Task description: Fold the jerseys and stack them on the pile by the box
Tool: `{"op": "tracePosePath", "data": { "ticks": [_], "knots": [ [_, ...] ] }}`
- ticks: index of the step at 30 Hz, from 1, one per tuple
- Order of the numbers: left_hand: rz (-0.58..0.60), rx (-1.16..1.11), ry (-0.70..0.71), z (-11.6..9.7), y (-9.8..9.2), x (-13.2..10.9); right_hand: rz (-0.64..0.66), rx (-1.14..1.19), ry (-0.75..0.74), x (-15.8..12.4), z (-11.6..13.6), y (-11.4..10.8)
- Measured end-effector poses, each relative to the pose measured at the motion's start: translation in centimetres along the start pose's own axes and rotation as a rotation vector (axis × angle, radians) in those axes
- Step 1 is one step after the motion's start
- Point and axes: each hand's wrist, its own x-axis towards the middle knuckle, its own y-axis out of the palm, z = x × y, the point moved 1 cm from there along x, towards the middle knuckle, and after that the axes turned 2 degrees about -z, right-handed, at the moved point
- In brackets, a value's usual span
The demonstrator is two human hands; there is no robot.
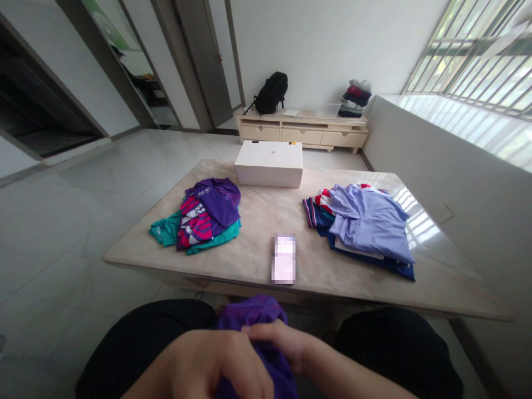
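A purple garment (pixel 255 311) hangs bunched between my knees, below the table's front edge; its full shape is hidden by my hands. My left hand (pixel 220 360) is closed on it, knuckles up, with the fingertips out of sight. Beside it my right hand (pixel 282 338) pinches the same cloth, thumb pointing left. On the table, beyond my hands, lies a bright phone-like rectangle (pixel 284 259), blurred by pixels. To the left rests a loose heap of purple, pink-patterned and green clothes (pixel 216 208). A stack topped by a lavender shirt (pixel 366 221) lies to the right.
A white box (pixel 269 163) stands at the far edge of the marble-look table (pixel 257 216). Behind it, a low cabinet (pixel 303 133) bears a black backpack (pixel 272 91) and folded clothes (pixel 355 100). My dark-clad knees flank the garment. A barred window is at right.
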Motion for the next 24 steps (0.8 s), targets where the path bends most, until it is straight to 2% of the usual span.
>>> {"op": "tracePosePath", "data": {
  "ticks": [1,2,3,4,6,8,9,10,12,14,15,19,24],
  "knots": [
    [0.224,0.028,0.076,-0.8,0.7,1.1,-0.043,-0.042,-0.019,0.1,-0.6,0.3],
    [0.353,0.076,0.151,-1.3,1.1,2.0,-0.076,-0.067,-0.044,0.2,-1.0,0.4],
    [0.354,0.130,0.197,-1.5,1.0,2.9,-0.096,-0.074,-0.066,0.3,-1.4,0.4],
    [0.226,0.178,0.188,-1.4,0.6,3.6,-0.102,-0.074,-0.078,0.4,-1.6,0.2],
    [-0.084,0.303,0.079,-0.1,-0.8,4.7,-0.125,-0.111,-0.104,0.6,-1.9,-0.7],
    [-0.239,0.487,-0.043,2.0,-2.0,5.3,-0.188,-0.226,-0.161,0.9,-1.9,-2.2],
    [-0.253,0.588,-0.090,3.1,-2.3,5.5,-0.226,-0.305,-0.212,1.0,-1.9,-3.1],
    [-0.220,0.678,-0.129,4.2,-2.4,5.7,-0.264,-0.386,-0.281,1.1,-1.9,-4.0],
    [-0.060,0.791,-0.184,5.9,-1.8,6.1,-0.319,-0.518,-0.412,1.4,-1.9,-5.8],
    [0.092,0.837,-0.213,7.1,-0.7,6.6,-0.340,-0.590,-0.482,1.6,-2.1,-7.1],
    [0.130,0.861,-0.227,7.5,-0.1,6.9,-0.337,-0.610,-0.487,1.6,-2.3,-7.6],
    [0.153,0.991,-0.271,8.3,1.3,8.2,-0.282,-0.655,-0.475,1.3,-2.5,-7.9],
    [0.220,0.956,-0.224,8.1,0.8,8.9,-0.277,-0.630,-0.405,1.0,-2.3,-7.4]
  ]
}}
